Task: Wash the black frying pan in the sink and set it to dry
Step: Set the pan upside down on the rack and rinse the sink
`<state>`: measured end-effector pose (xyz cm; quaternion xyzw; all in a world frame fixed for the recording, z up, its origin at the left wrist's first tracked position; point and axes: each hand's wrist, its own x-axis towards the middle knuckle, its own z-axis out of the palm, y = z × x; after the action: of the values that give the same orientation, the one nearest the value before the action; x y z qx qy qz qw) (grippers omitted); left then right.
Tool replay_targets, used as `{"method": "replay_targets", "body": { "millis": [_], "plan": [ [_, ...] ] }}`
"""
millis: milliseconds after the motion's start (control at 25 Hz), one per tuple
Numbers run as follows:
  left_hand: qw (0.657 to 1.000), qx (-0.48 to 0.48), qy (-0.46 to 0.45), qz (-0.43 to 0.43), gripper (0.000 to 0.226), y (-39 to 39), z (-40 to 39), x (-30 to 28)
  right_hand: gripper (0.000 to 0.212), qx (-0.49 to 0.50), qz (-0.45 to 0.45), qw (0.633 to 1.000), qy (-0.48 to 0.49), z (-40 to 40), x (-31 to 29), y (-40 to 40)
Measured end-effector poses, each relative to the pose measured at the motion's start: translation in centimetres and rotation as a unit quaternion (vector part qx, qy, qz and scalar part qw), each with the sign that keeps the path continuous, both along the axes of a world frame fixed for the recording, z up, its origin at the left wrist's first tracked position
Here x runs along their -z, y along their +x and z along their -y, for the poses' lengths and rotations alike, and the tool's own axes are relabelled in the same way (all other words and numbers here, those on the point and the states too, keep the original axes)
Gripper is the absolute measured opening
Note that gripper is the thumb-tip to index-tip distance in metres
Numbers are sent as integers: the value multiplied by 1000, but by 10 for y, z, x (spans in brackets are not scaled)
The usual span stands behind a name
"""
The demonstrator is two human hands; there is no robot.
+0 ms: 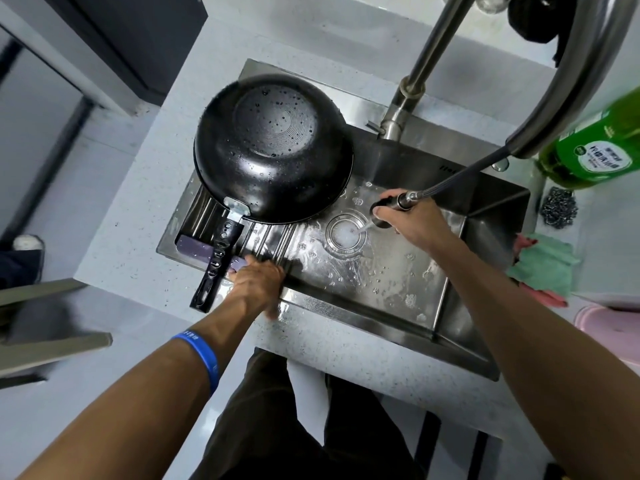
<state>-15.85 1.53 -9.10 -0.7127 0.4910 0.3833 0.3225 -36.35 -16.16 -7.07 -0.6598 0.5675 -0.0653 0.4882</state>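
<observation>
A pale speckled bench with a steel sink set into it.

The wet black frying pan lies upside down on the ribbed left part of the sink, with its handle sticking out over the front rim. On the bench to the right of the sink are a green bottle, a steel scrubber, green and pink cloths and a pink bowl.

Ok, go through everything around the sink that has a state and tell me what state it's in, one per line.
Frying pan: upside down, wet, on the sink's ribbed drain side.
Spray head: pulled out, running.
Drain: open, taking water.
Sink: wet, patches of foam.
Left hand: on a purple sponge, grip unclear.
Right hand: closed on the spray head.
Soap bottle: lying tilted.
</observation>
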Motion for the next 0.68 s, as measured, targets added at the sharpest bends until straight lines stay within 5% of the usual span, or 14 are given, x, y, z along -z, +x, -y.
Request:
{"method": "replay_targets", "body": {
  "millis": [680],
  "plan": [
    [1000,-10,10,-12,88,2,-1,9,12,-4,3,1000,1,0,5,-2]
  ]
}}
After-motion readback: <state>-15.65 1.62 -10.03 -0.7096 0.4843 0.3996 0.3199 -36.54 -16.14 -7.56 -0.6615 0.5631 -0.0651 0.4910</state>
